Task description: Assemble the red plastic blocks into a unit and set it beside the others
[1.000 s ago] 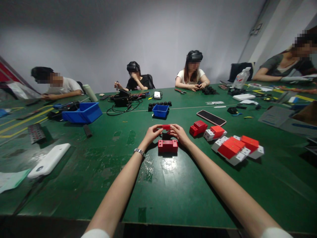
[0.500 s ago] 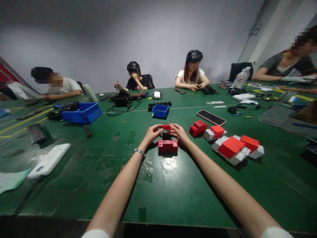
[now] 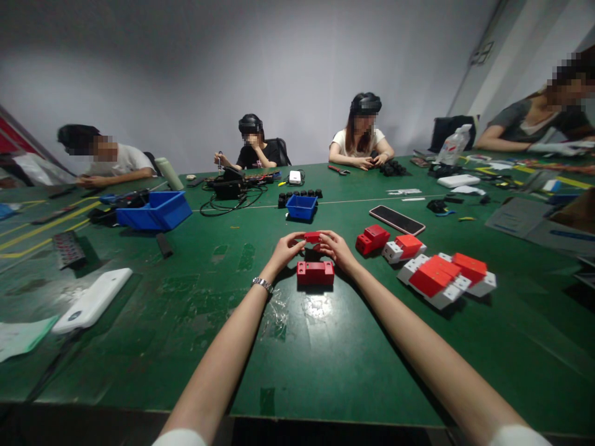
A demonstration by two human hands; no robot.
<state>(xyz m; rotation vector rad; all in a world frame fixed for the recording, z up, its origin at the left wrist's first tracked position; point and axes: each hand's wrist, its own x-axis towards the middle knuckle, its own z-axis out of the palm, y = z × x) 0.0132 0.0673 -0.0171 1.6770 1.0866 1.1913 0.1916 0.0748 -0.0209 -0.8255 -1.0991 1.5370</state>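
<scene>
1. While the block lies on the table, the piece is just beyond it, seemingly raised, with a gap showing between them.
2. Handling the piece well probably calls for light, even pressure from both sides, so that neither end tips or twists.
3. Slow, matched movements would likely serve best; a pull from one side alone could let the piece slip and drop near the block.
4. Holding it by the ends seems sound, since its middle shows clearly beyond the block.
5. Beyond the block and to its left, the left hand has a narrow grip, thumb and fingers closed on the piece's left end.
6. Beyond the block and to its right, the right hand pinches the other end likewise; how firmly, I cannot tell.
7. Neither hand appears to touch the block; farther to its right lie a red unit and the phone, both untouched.
</scene>
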